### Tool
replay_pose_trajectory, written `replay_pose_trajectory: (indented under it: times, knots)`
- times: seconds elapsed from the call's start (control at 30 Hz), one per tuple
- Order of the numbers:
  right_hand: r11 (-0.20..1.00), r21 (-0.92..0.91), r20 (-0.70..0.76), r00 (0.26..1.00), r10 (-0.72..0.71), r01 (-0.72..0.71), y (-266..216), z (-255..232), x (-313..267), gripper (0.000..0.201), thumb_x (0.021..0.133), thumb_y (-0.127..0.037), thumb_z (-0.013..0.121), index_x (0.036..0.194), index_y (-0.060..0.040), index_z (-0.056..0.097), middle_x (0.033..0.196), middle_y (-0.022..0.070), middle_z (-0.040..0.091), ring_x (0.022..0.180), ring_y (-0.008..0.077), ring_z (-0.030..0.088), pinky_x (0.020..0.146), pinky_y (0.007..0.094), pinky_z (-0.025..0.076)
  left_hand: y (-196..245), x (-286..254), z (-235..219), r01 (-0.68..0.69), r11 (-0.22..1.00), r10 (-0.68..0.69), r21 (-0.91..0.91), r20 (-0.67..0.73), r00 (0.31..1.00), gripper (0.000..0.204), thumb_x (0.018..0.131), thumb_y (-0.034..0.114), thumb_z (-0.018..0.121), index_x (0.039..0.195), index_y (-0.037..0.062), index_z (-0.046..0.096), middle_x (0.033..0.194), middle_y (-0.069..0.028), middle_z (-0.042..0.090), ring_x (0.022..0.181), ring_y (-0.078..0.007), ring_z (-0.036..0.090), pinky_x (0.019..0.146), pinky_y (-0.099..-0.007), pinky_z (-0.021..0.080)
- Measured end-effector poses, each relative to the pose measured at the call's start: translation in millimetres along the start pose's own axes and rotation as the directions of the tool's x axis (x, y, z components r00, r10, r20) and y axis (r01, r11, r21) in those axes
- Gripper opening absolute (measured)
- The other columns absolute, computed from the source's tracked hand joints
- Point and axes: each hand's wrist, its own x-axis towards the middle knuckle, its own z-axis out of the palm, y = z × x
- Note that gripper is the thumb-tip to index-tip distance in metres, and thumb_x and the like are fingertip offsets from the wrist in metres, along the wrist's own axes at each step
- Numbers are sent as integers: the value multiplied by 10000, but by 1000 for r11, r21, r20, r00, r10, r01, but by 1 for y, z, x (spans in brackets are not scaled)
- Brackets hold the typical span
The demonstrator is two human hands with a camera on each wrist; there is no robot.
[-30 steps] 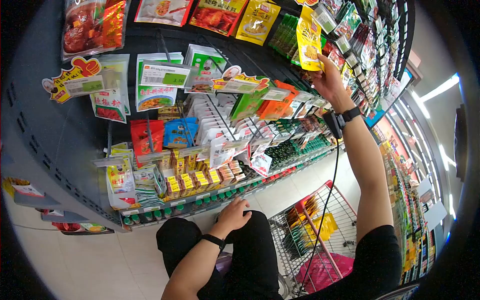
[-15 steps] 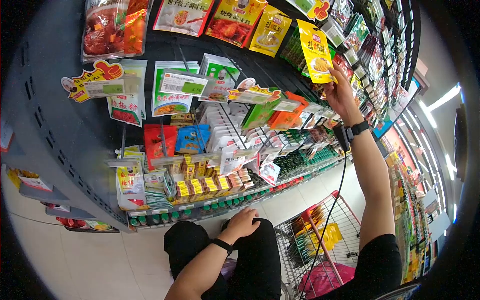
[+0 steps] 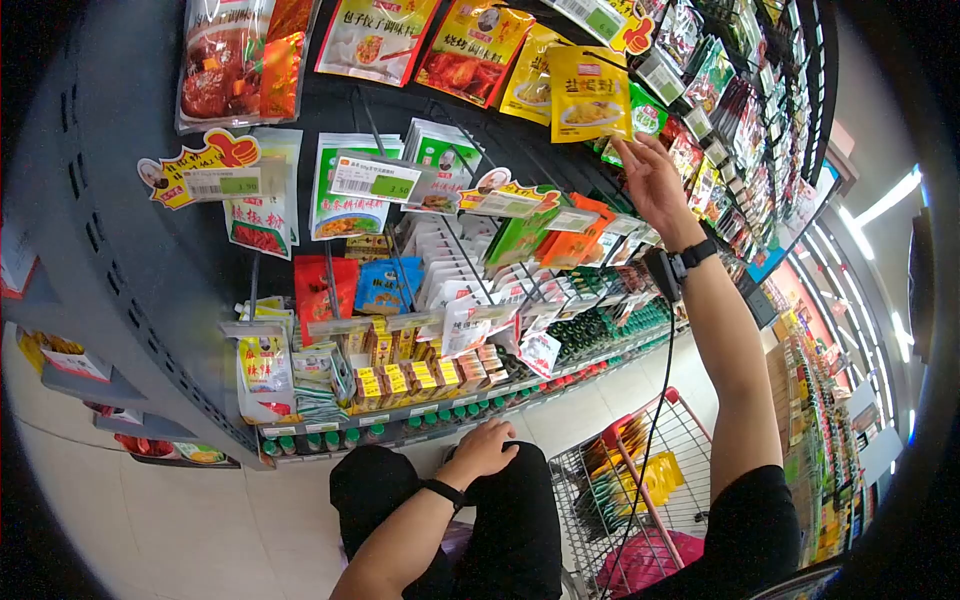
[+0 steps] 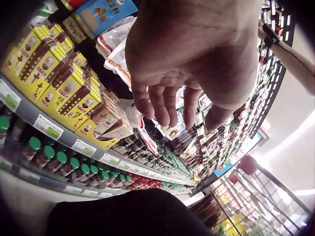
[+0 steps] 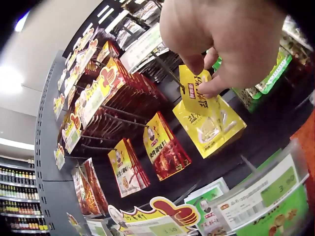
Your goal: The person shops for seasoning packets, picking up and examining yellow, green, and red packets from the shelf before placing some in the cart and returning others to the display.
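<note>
At the upper right of the head view, my right hand (image 3: 655,190) is raised to the rack. It pinches a yellow seasoning packet (image 3: 590,95) with a picture of food on its front. In the right wrist view, thumb and fingers grip this packet (image 5: 193,98) by its edge, beside a metal hook. Similar yellow packets (image 5: 209,132) hang right behind it, partly hidden. My left hand (image 3: 482,450) rests on a black-trousered knee, and its fingers hang loosely bent in the left wrist view (image 4: 192,64).
Red-and-yellow packets (image 3: 472,50) hang left of the yellow ones. Price tags (image 3: 372,180) jut out in front of the hooks. Small yellow boxes (image 3: 405,380) and green-capped jars (image 3: 330,440) fill the lower shelves. A shopping cart (image 3: 650,490) with packets stands to the right.
The right hand has carried the yellow packet leftward, up to the hanging yellow packets, and turned it more level. The left hand stays on the knee. The head view has shifted slightly.
</note>
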Motion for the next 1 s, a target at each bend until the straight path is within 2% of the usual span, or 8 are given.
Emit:
replay_pose_trajectory:
  times: [0.07, 0.23, 0.43, 0.57, 0.63, 0.8, 0.93, 1.0]
  knots:
    - [1000, -7, -5, 1000, 21, -21, 7, 15, 0, 355, 966, 28, 457, 1288, 114, 333, 1269, 252, 461, 1262, 348, 485, 1069, 328, 458, -4, 1, 3, -31, 999, 31, 8, -19, 999, 295, 875, 290, 648, 1066, 76, 580, 1095, -134, 582, 1059, -321, 579, 886, -436, 484]
    - [992, -18, 102, 987, 122, -121, 27, 9, 12, 476, 962, 40, 417, 1405, 97, 253, 1349, 255, 422, 1261, 310, 493, 1087, 339, 433, -13, 4, 9, -35, 999, 35, 24, -31, 999, 295, 862, 290, 650, 1060, 80, 591, 1089, -126, 593, 1071, -323, 576, 869, -441, 484]
    - [962, -115, 65, 965, 254, -246, 37, 13, -1, 536, 967, 42, 367, 1458, 88, 158, 1439, 335, 266, 1367, 370, 337, 1161, 411, 333, -12, 4, 9, 6, 1000, -6, 5, 6, 1000, 309, 853, 287, 658, 1060, 66, 594, 1068, -126, 601, 1035, -326, 590, 866, -423, 487]
    - [950, -234, 111, 964, 240, -209, 30, 1, -26, 358, 974, -53, 465, 1318, 46, 449, 1337, 226, 477, 1213, 282, 533, 1004, 319, 460, -11, 3, 5, 19, 1000, -20, -6, -15, 1000, 297, 847, 286, 664, 1034, 62, 610, 1053, -139, 612, 1032, -331, 594, 870, -423, 488]
    - [938, -263, 96, 961, 258, -225, 14, 0, -52, 250, 959, -95, 534, 1194, -12, 560, 999, 88, 620, 932, 161, 623, 795, 247, 502, -15, 4, 3, 10, 1000, -9, 16, -30, 1000, 300, 844, 287, 666, 1036, 63, 608, 1058, -141, 612, 1032, -337, 594, 874, -429, 486]
    - [926, -229, 157, 928, 338, -299, -28, -47, -121, 267, 968, -122, 537, 1215, -21, 539, 765, -5, 523, 702, 85, 515, 618, 200, 424, -18, 2, 2, 4, 1000, -3, 26, -35, 999, 301, 833, 259, 683, 1039, 55, 605, 1037, -146, 619, 997, -334, 603, 843, -427, 488]
    - [824, -456, 38, 917, 397, -337, -65, -138, -174, 246, 978, -204, 545, 1140, -27, 601, 988, 32, 657, 901, 105, 600, 773, 246, 477, -12, 2, -4, 4, 999, -4, 32, 8, 1000, 279, 824, 236, 690, 1012, 44, 614, 994, -142, 630, 949, -320, 617, 812, -417, 493]
    - [638, -661, -210, 914, 348, -395, -79, -177, -213, 237, 971, -225, 554, 1134, -66, 618, 1023, -4, 611, 830, 66, 522, 705, 206, 420, -9, 1, -5, 11, 1000, -12, 24, 38, 999, 268, 814, 229, 691, 998, 48, 623, 968, -141, 631, 936, -322, 616, 799, -420, 492]
